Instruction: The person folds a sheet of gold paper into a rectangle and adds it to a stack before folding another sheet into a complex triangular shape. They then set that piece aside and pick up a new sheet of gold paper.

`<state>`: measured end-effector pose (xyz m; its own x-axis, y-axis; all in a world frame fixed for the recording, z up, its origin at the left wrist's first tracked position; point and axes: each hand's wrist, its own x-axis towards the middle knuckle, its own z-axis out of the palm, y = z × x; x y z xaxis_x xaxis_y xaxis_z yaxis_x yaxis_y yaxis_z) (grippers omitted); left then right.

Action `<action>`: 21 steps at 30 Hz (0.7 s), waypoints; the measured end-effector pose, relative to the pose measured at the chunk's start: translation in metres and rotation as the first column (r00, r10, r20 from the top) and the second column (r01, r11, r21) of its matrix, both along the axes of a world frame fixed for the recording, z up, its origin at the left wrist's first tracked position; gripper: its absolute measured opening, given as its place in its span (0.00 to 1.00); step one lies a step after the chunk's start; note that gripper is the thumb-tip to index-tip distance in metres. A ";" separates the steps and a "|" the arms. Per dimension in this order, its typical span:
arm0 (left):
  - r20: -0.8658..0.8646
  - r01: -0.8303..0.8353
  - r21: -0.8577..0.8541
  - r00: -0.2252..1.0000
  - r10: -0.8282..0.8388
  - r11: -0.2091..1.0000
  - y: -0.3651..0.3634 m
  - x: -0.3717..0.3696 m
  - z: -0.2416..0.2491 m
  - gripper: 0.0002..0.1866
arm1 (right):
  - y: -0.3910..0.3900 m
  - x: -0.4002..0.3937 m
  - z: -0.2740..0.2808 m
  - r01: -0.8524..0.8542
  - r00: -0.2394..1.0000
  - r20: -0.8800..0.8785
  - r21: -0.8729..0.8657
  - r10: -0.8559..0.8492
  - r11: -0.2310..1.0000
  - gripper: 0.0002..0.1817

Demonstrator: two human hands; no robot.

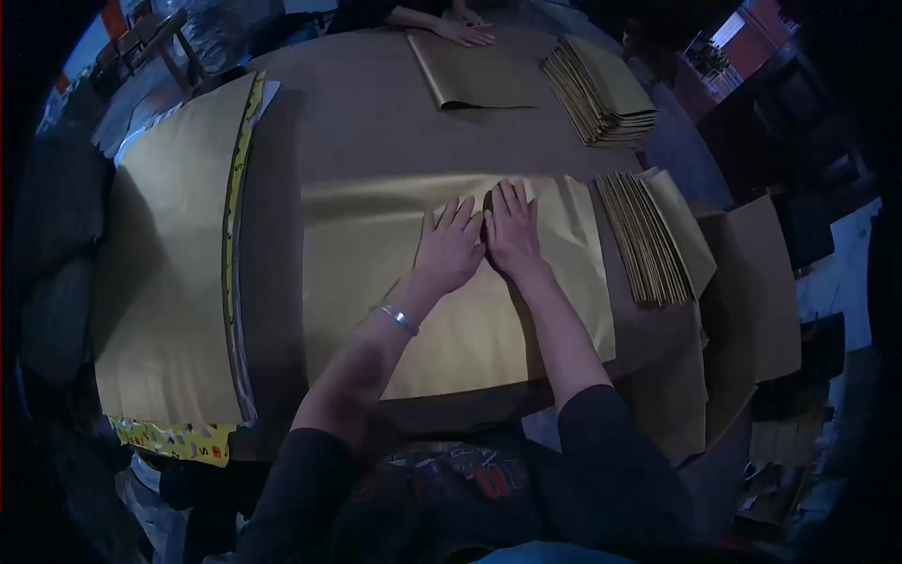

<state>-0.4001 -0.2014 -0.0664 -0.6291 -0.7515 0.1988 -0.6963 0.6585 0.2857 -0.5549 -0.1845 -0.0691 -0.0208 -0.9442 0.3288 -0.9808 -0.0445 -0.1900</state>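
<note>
While left hand [451, 246] lies palm-down, right hand [513, 230] touches paper [470, 334].

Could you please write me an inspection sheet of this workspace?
Surface: brown table, with sheets and stacks on it.
Job's things: gold-brown sheet spread flat under both hands; two folded stacks, near and far, at the right; large sheet pile at the left, yellow print along its edge.
Clutter: brown panels by the table's right edge.
Hands: left hand and right hand side by side on the sheet, fingers extended.
Cables: nothing seen.
Surroundings: dim; opposite, another person's hand on a folded sheet.
</note>
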 end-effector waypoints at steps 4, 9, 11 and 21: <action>0.182 -0.058 0.045 0.982 0.049 0.997 -0.027 0.000 0.012 0.36 | -0.001 -0.003 -0.001 -0.004 1.000 0.016 0.060 0.003 0.998 0.28; 0.172 -0.277 -0.006 0.946 0.274 0.961 -0.056 0.063 0.007 0.37 | 0.000 -0.001 0.005 -0.056 0.998 0.020 0.130 0.054 0.990 0.30; 0.214 -0.349 -0.024 0.914 0.346 0.937 -0.063 0.092 0.016 0.37 | 0.000 0.004 0.013 -0.064 0.998 -0.013 0.167 0.067 0.984 0.30; 0.175 -0.388 -0.021 0.906 0.385 0.922 -0.068 0.115 0.018 0.38 | -0.056 0.076 0.015 -0.281 0.957 0.026 0.338 0.289 0.898 0.37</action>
